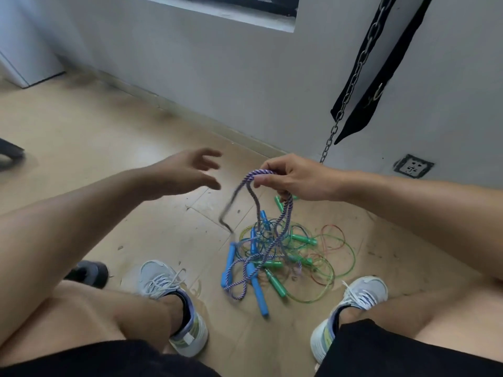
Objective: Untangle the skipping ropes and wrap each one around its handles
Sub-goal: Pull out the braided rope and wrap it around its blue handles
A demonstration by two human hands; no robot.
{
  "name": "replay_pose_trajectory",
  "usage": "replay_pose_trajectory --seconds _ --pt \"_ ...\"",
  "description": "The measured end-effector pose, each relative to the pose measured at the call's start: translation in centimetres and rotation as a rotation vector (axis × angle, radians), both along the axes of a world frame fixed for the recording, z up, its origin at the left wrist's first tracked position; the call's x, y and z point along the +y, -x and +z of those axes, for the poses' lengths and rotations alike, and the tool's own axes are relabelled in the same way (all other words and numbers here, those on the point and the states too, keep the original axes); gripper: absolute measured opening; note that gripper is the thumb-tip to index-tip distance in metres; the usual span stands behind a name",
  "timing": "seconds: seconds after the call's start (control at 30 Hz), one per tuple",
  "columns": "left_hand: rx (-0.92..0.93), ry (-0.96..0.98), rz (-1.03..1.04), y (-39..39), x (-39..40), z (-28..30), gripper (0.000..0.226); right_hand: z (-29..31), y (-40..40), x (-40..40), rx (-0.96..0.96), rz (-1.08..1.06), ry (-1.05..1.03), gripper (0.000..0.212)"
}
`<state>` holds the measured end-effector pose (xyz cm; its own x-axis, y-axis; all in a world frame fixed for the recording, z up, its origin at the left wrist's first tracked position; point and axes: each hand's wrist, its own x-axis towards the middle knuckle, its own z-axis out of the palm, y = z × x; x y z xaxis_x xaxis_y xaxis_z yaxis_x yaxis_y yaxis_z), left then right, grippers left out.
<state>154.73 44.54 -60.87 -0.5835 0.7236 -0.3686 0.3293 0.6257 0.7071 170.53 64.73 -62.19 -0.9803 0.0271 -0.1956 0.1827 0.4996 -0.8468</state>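
Observation:
A tangle of skipping ropes (283, 254) lies on the wooden floor between my feet, with blue handles (257, 291), green handles (303, 238) and thin green, red and yellow cords. My right hand (294, 178) grips a loop of the purple-and-white braided rope (254, 187) and holds it up above the pile; its strands hang down into the tangle. A green handle peeks out just under that hand. My left hand (187, 174) hovers to the left of the raised loop, fingers spread, holding nothing.
My two grey sneakers (174, 303) (351, 308) flank the pile. A white wall runs behind, with a socket (412, 165) low on it and a metal chain (351, 85) with black straps hanging down. A dark object (87, 272) sits by my left foot.

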Motion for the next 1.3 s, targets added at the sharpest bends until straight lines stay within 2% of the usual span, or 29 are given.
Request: replay_pose_trajectory --seconds 0.07,0.13,0.17,0.27,0.33,0.4,0.47,0.57,0.67,0.77,0.83,0.87,0.9,0.97,1.03,1.1,1.2,1.23,1.3 --pt "-0.192 -0.126 -0.15 -2.4 1.4 0.9 0.052 0.4 0.3 -0.7 0.017 0.014 0.054 0.021" --pt "-0.183 -0.174 -0.233 -3.6 2.3 1.1 0.03 0.7 0.3 -0.8 0.032 0.01 0.074 0.025" --pt "-0.127 -0.171 -0.264 -4.0 2.5 1.1 0.028 0.9 0.2 -0.7 0.036 0.011 0.07 0.028" --pt "0.004 -0.121 -0.339 -4.2 2.3 1.1 0.043 1.3 -0.3 -0.4 0.007 0.001 0.093 0.037" --pt "-0.023 -0.154 -0.32 -4.1 2.5 1.2 0.044 1.3 -0.7 0.2 -0.051 -0.032 0.16 0.037" --pt "-0.041 -0.199 -0.222 -3.7 2.6 1.4 0.042 1.1 -1.3 1.2 -0.108 -0.033 0.143 0.035" --pt "0.079 -0.204 -0.12 -2.6 2.4 1.4 0.043 0.5 -1.9 2.7 -0.171 -0.021 0.009 0.036" --pt "0.373 -0.122 0.002 0.3 0.9 0.7 0.046 -1.0 -2.8 5.1 -0.272 -0.052 -0.171 0.039" --pt "0.493 0.018 0.054 3.2 -1.1 -0.5 0.049 -2.1 -3.5 7.1 -0.33 -0.121 -0.168 0.038" --pt "0.331 0.144 0.122 4.9 -2.9 -2.2 0.043 -2.0 -4.0 7.9 -0.338 -0.154 -0.216 0.034" --pt "0.229 0.248 0.091 5.3 -3.6 -3.1 0.035 -1.6 -3.9 7.5 -0.274 -0.18 -0.145 0.033" --pt "0.196 0.299 0.057 5.1 -3.8 -3.3 0.036 -1.2 -3.6 7.0 -0.221 -0.188 -0.107 0.031" --pt "0.177 0.319 0.018 4.7 -3.7 -3.3 0.047 -0.8 -3.3 6.2 -0.164 -0.185 -0.075 0.03" --pt "0.162 0.244 -0.049 3.4 -2.9 -2.9 0.067 0.5 -2.4 4.1 -0.059 -0.142 -0.056 0.027" --pt "0.15 0.077 -0.114 1.6 -1.2 -1.8 0.068 1.7 -1.6 1.9 0.001 -0.069 -0.059 0.025" --pt "0.131 -0.039 -0.205 -0.5 0.4 -0.7 0.06 2.6 -1.1 0.1 0.021 -0.014 -0.032 0.023" --pt "0.146 -0.063 -0.352 -3.2 2.1 0.1 0.033 3.4 -0.5 -1.1 0.077 0.006 -0.038 0.025" --pt "0.13 -0.068 -0.37 -3.8 2.3 0.4 0.036 3.6 -0.5 -1.1 0.092 0.005 -0.043 0.025" --pt "0.029 -0.118 -0.329 -4.3 2.3 0.9 0.059 3.7 -0.8 -0.6 0.094 0.018 -0.056 0.025"
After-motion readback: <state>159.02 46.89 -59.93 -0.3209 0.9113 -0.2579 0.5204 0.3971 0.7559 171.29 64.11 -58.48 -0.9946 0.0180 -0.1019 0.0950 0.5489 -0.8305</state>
